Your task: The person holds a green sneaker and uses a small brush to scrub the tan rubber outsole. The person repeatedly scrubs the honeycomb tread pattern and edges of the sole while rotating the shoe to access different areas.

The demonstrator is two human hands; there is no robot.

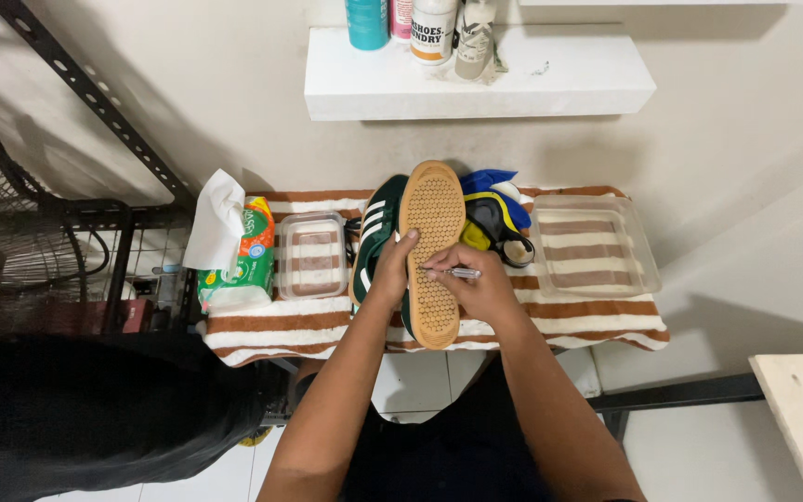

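This looks like a corner of a home set up for cleaning shoes. A small table (606, 321) draped in a brown-and-white striped towel (281, 325) stands against a plain painted wall, over a white tiled floor (411, 381). A white wall shelf (550, 79) above carries bottles of cleaning product (434, 28) (one teal, one pink, the rest white). On the towel sit a pack of wet wipes (248, 260), two clear plastic tubs (313, 256) and a green sneaker (374, 232) turned sole-up. A standing fan (11, 214) is at the left.

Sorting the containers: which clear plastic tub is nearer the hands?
The small square clear tub, left of the green shoe; the larger tray sits farther right.
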